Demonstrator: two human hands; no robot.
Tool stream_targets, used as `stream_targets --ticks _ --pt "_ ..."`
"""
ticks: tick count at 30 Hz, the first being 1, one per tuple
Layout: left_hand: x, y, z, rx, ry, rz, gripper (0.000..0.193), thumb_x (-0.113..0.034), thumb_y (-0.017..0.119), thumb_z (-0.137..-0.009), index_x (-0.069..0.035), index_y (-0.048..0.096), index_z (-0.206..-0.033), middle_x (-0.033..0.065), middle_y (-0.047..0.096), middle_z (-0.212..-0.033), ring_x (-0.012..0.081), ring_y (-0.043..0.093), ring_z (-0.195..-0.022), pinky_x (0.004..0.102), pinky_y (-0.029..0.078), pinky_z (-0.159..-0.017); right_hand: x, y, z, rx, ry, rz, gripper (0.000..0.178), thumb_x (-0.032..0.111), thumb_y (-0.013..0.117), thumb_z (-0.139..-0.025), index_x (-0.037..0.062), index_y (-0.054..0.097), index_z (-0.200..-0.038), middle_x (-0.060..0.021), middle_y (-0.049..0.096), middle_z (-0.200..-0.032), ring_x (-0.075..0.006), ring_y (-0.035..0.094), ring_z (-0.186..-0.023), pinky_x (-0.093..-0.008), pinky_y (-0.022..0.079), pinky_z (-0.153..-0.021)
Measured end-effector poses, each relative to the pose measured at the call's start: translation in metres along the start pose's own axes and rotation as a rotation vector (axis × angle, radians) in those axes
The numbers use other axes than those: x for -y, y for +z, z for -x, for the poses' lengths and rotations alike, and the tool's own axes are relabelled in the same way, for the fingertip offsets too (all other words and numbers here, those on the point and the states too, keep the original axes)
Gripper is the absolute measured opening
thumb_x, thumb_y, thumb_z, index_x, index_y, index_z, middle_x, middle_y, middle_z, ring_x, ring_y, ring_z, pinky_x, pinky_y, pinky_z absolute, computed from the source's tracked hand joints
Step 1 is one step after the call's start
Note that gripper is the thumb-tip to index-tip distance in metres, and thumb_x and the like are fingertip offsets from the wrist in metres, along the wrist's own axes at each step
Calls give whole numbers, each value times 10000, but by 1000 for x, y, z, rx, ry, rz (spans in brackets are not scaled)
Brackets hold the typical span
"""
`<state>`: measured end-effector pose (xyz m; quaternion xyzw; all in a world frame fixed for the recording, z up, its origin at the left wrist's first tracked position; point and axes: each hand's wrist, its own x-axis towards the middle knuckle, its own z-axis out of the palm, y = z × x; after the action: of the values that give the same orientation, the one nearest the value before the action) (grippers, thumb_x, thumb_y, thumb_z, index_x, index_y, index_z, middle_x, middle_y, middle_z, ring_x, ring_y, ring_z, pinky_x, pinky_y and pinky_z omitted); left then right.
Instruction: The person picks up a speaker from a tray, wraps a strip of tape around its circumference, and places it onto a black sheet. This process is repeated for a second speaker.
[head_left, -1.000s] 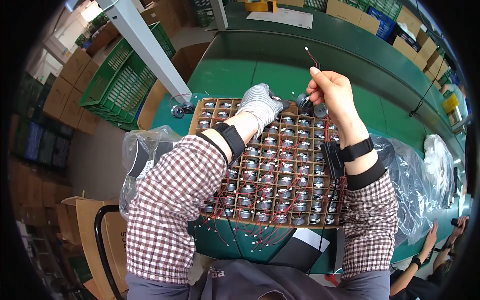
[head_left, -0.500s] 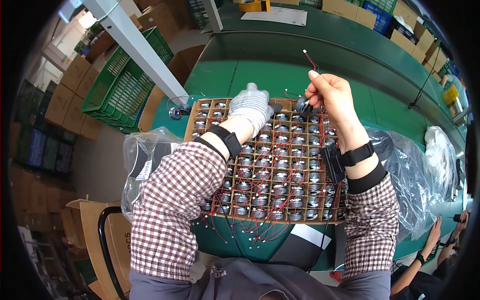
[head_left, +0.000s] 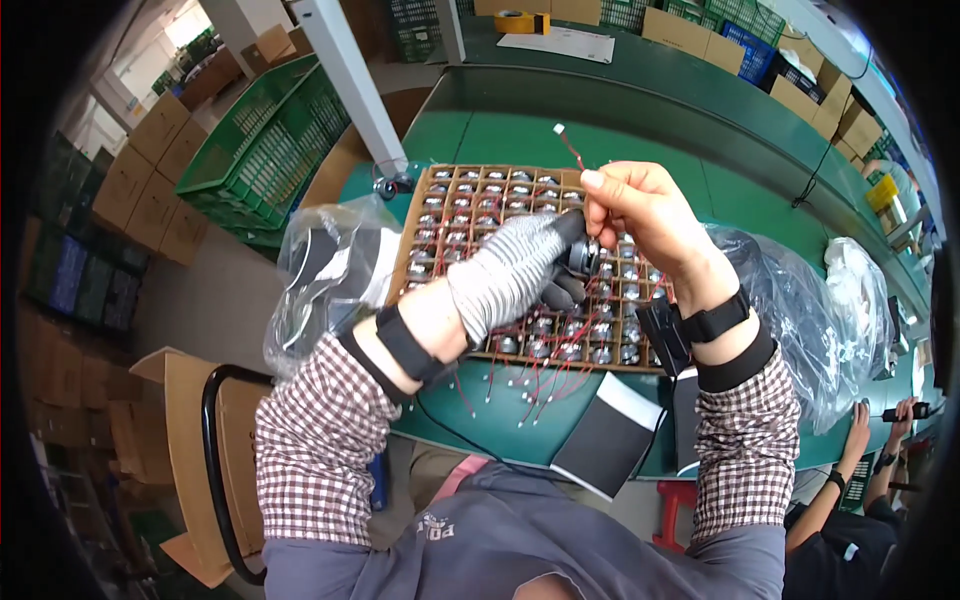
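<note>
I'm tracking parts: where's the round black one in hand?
In the head view, right of centre: the part sits between the gloved left hand and bare right hand, over the divided box.

Grey-gloved left hand (head_left: pixel 520 268): holds round black component (head_left: pixel 579 258)
Bare right hand (head_left: pixel 645 210): pinches red wire (head_left: pixel 573 151)
Beneath: gridded brown cardboard tray (head_left: pixel 408 238)

1. Factory or assembly workshop.
2. Long green bench (head_left: pixel 515 432) bearing a divided cardboard tray (head_left: pixel 411 235) filled with small wired parts (head_left: pixel 507 345).
3. Stacked cardboard boxes (head_left: pixel 140 175) and a green plastic crate (head_left: pixel 270 145) at left.
4. Another person (head_left: pixel 835 530) beside the bench.
</note>
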<state>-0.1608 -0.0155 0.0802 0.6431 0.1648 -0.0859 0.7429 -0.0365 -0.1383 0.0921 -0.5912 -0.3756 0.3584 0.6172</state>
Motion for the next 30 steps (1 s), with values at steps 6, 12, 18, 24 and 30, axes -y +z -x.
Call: stream_targets --ticks 6,12,18,24,30 --pt "82 -1 46 -176 632 -478 173 -191 518 -884 -36 558 -951 73 586 -824 158 585 -751 269 497 -612 -2 58 56 14 1 248 220 211 580 -857 25 588 -739 -33 584 -676 -102 550 -602 -230 441 -543" --pt "126 19 66 -54 228 567 119 -119 559 -859 -42 572 -949 48 595 -825 157 575 -743 257 488 -658 -32 109 126 154 -476 868 130 107 610 -811 -20 581 -812 -43 595 -781 -140 565 -755 -272 457 -650" --pt "165 18 76 79 179 707 213 -93 631 -791 -6 557 -971 73 596 -856 169 588 -799 280 500 -726 -81 86 180 -331 130 249 110 59 635 -744 0 595 -828 -66 594 -781 -156 580 -711 -287 466 -639" --pt "156 45 98 174 -106 680 252 -76 651 -760 10 552 -976 66 594 -862 159 595 -798 277 505 -727 -118 65 178 -354 283 872 144 84 655 -708 8 601 -817 -117 588 -781 -235 586 -692 -318 468 -644" --pt "172 50 93 258 -66 404 249 -87 622 -777 11 558 -996 69 595 -901 139 598 -822 267 500 -692 -119 68 171 -204 264 966 147 99 660 -696 5 603 -794 -131 592 -762 -266 591 -705 -353 465 -651"
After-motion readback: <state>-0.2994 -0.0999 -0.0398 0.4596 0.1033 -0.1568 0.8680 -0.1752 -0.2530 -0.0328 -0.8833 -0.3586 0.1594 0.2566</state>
